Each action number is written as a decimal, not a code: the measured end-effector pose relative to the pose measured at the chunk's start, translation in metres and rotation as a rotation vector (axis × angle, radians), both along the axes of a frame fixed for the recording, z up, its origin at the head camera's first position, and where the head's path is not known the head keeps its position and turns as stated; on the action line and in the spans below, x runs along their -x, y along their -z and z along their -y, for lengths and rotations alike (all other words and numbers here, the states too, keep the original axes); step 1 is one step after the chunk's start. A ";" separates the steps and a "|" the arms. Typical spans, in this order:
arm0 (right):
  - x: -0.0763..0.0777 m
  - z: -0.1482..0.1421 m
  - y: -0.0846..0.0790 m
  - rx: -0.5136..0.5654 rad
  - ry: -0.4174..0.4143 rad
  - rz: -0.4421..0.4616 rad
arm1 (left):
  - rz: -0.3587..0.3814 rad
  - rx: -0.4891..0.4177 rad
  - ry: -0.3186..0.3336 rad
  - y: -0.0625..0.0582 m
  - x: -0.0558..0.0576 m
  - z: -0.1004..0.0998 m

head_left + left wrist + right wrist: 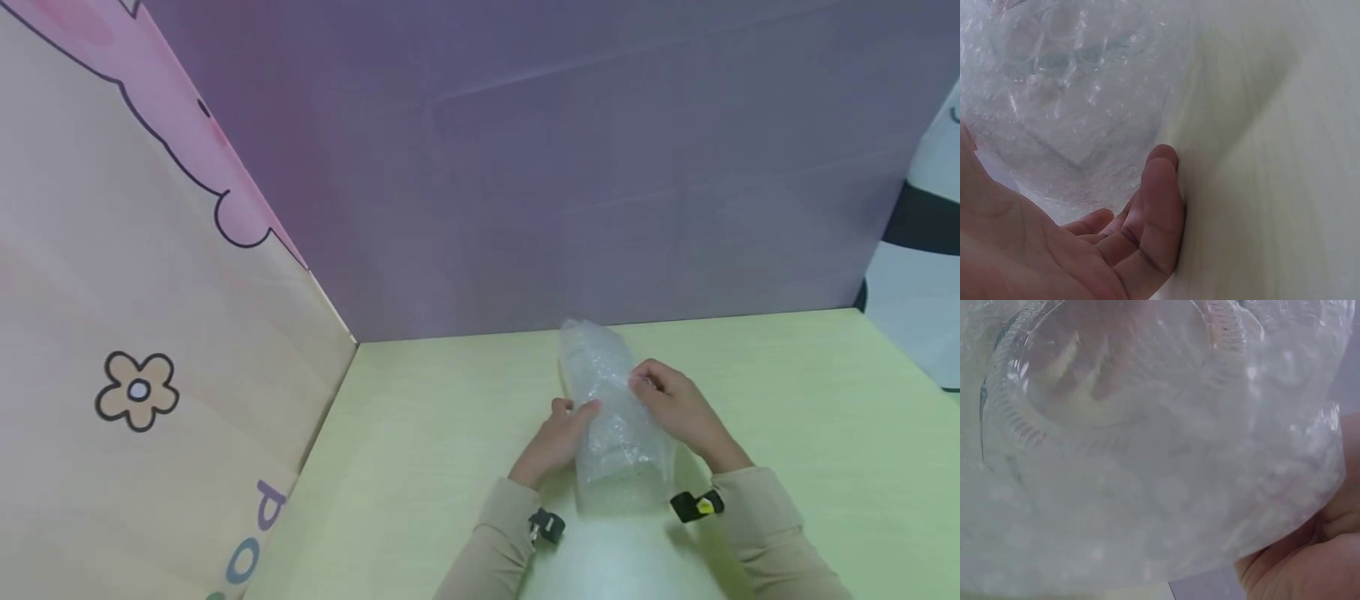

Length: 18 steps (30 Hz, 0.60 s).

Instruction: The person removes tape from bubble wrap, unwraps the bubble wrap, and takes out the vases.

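A long bundle of clear bubble wrap [603, 367] is held over the table, tilted with its far end toward the back. Through the film, the right wrist view shows a round, clear glass-like base [1007, 403] with a ribbed rim; the rest of that object is hard to make out. My left hand [555, 442] grips the bundle's left side, thumb on top and fingers curled beside and beneath it. At the right edge, my right hand [678, 408] pinches the wrap between thumb and fingers; its fingertips are hidden in the right wrist view.
Beneath the bundle lies a pale yellow-green tabletop [420, 433]. A purple-grey panel [525, 183] rises along its back edge. On the left stands a light panel [187, 308] with printed drawings, and another printed panel [918, 292] stands at the right.
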State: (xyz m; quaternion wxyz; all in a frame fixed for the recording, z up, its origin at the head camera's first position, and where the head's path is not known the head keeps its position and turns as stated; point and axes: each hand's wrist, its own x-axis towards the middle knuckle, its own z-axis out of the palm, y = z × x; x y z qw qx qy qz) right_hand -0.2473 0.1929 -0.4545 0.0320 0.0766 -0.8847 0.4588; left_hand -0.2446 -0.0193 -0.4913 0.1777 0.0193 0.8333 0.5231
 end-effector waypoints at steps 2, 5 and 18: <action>0.000 0.000 0.000 0.009 0.002 0.011 | -0.001 0.004 -0.002 0.000 0.000 0.000; 0.000 0.001 0.000 0.020 0.004 0.021 | -0.003 0.018 -0.008 -0.001 0.000 -0.001; 0.001 0.001 0.003 0.036 0.005 0.026 | -0.005 0.010 -0.010 0.000 0.000 -0.001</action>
